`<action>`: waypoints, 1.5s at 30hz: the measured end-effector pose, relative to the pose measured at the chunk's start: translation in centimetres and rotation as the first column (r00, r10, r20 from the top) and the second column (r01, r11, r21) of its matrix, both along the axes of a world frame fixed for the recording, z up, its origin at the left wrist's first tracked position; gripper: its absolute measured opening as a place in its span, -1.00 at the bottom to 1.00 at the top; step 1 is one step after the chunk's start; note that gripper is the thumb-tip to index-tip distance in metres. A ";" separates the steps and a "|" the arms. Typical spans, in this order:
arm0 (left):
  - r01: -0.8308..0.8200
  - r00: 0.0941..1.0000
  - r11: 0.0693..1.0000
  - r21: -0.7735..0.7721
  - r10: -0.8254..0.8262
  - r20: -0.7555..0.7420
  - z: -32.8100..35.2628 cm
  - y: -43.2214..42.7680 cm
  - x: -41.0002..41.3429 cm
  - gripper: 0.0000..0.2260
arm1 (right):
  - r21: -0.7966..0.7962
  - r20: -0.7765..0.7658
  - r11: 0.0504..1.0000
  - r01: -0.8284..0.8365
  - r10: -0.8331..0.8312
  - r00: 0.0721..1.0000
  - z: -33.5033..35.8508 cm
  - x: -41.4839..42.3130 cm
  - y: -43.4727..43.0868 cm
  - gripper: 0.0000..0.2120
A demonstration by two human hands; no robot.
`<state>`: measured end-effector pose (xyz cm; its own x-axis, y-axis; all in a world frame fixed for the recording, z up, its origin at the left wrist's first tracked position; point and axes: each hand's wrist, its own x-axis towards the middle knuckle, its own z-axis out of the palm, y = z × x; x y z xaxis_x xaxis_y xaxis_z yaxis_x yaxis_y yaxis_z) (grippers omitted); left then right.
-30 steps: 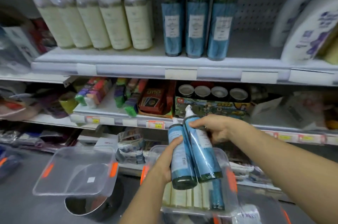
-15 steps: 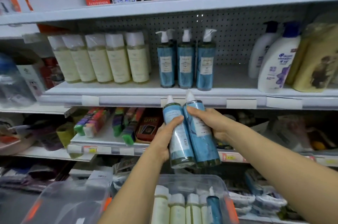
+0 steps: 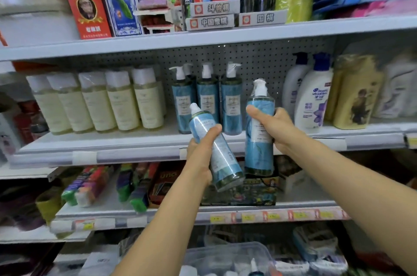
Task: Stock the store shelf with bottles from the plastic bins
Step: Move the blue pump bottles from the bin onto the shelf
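My left hand (image 3: 200, 151) grips a blue pump bottle (image 3: 222, 163) tilted to the left, in front of the shelf edge. My right hand (image 3: 273, 125) holds a second blue pump bottle (image 3: 259, 151) upright, just right of the three blue bottles (image 3: 207, 104) standing on the white shelf (image 3: 140, 145). Its base hangs below the shelf's front lip. A clear plastic bin (image 3: 225, 255) sits low in the view, with white bottle tops showing inside.
Several cream bottles (image 3: 99, 104) fill the shelf's left part. White shampoo bottles (image 3: 313, 95) and a yellow bottle (image 3: 356, 97) stand to the right, with a gap between them and the blue row. Boxes line the top shelf (image 3: 203, 39); toys lie on the lower one.
Both hands have risen from the bin up to the shelf. The two bottles, held side by side before, have separated; the right one now stands upright at shelf level.
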<state>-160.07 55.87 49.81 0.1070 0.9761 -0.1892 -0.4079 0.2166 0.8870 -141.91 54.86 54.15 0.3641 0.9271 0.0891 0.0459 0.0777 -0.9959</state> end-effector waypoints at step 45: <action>-0.297 0.955 0.954 0.031 0.297 0.002 0.4 4.3 6.9 -0.48 | -0.174 0.486 0.983 0.048 0.043 0.873 -4.1 8.8 20.7 -0.14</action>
<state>-153.20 60.15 50.17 -0.1894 0.9691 -0.1582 -0.4471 0.0583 0.8926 -133.10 75.55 50.05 0.3192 0.9433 0.0914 0.5270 -0.0965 -0.8443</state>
